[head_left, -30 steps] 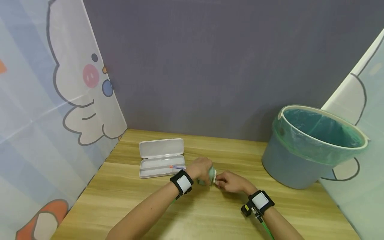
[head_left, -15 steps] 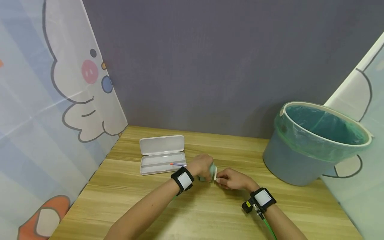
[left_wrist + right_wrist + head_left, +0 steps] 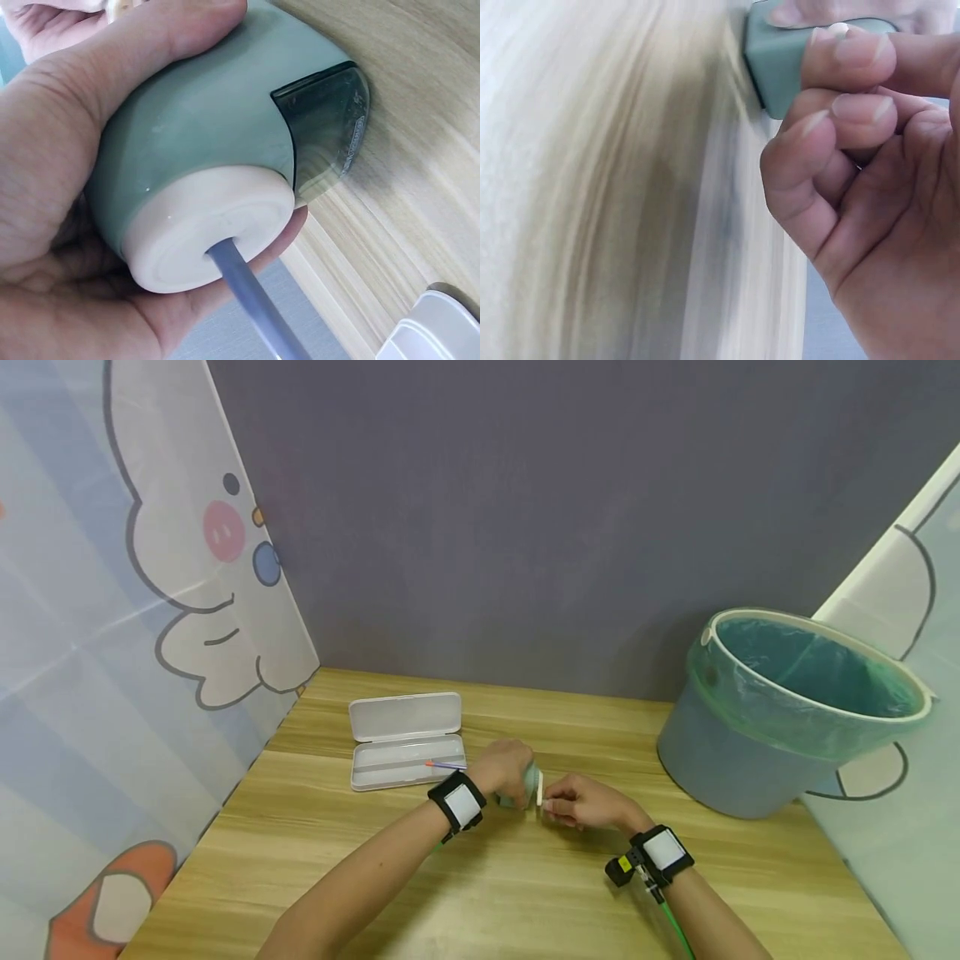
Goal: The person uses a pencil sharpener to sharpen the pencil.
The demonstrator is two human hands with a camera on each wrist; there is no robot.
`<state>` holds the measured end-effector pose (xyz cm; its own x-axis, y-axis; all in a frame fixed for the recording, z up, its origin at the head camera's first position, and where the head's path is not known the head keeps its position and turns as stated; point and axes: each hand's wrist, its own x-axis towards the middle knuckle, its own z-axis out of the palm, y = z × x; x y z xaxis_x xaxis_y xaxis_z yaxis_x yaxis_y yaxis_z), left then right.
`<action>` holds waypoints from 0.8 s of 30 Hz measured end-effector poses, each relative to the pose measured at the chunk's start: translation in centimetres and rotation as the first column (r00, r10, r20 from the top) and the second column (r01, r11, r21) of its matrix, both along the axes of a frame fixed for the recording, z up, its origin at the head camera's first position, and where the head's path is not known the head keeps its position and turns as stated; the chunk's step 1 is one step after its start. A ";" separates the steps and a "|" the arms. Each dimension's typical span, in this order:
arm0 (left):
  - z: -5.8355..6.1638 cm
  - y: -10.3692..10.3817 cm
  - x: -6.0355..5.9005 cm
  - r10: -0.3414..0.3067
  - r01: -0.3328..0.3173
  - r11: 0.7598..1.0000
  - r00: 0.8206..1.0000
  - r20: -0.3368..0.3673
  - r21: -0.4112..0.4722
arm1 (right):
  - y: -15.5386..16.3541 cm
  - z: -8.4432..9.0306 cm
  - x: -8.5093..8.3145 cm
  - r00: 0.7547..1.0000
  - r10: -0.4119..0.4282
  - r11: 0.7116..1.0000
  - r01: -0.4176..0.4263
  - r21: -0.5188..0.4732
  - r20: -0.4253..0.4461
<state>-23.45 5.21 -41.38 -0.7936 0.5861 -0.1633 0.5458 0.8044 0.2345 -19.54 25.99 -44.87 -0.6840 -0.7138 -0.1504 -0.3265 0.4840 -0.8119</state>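
I see a grey wall (image 3: pixel 525 510) behind a wooden table (image 3: pixel 480 893), with a lined bin (image 3: pixel 787 718) at its right and an open case (image 3: pixel 405 741) at its left. Mid-table, my left hand (image 3: pixel 506 768) wraps the green sharpener (image 3: pixel 202 150) with a pencil (image 3: pixel 255 300) in it, and my right hand (image 3: pixel 581 802) pinches its crank (image 3: pixel 539 787).

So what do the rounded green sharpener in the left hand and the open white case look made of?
The rounded green sharpener looks like smooth matte plastic, with a cream end cap and a dark see-through window. The open white case is probably semi-gloss moulded plastic, given its even colour and rounded corners.
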 end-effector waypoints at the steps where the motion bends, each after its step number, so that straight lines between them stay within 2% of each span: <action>1: 0.0 0.0 -0.1 0.000 0.000 1.000 1.000 0.001 -0.002 | 0.0 0.1 0.0 1.000 0.004 1.000 -0.004 -0.003 0.001; 10: -0.1 0.0 -0.1 0.000 0.000 1.000 1.000 0.008 0.003 | 0.0 0.4 -0.1 1.000 0.027 0.999 -0.027 -0.044 0.007; 18: 0.1 0.0 0.0 0.004 -0.004 1.000 1.000 0.001 0.008 | 0.2 0.4 -0.2 0.998 0.053 0.989 -0.049 -0.136 0.025; 24: 0.1 0.1 0.0 0.004 -0.004 1.000 1.000 -0.003 0.004 | 0.2 1.0 -0.3 0.999 0.047 0.990 -0.044 -0.131 0.018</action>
<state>-23.40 5.27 -41.24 -0.7966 0.5834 -0.1585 0.5430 0.8057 0.2366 -19.79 26.14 -43.90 -0.6483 -0.7583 -0.0682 -0.3278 0.3588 -0.8740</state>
